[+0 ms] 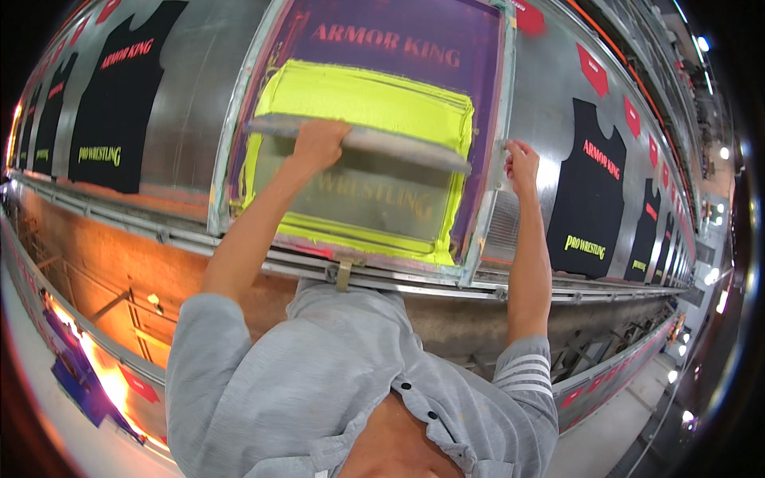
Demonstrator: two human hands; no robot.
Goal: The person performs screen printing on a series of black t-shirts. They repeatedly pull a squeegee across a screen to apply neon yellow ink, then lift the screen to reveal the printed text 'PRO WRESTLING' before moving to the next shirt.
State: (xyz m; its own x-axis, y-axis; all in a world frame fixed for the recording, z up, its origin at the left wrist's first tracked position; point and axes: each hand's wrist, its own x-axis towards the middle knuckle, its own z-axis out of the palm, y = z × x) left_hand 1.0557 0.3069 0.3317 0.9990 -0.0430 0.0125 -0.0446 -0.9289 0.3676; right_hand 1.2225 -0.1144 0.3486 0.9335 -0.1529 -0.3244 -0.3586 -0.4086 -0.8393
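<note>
My left hand (pixel 320 145) is wrapped round a long grey squeegee (pixel 398 148) that lies across a printing screen (pixel 366 209). Bright yellow ink (pixel 362 94) is banked in a wide band beyond the squeegee and streaks the sides and near edge of the mesh. Purple borders surround the mesh inside a metal frame (pixel 488 151). Just off the frame's right side is my right hand (pixel 522 166), its fingers curled closed. Whether they hold anything or touch the frame, I cannot tell.
Black sleeveless garment pieces (pixel 119 103) with red and yellow lettering lie on the metal table to the left; similar black pieces (pixel 590 191) lie to the right. Small red pieces (pixel 592 69) lie along the far side. A rail (pixel 414 280) runs along the near edge. Orange light glows lower left.
</note>
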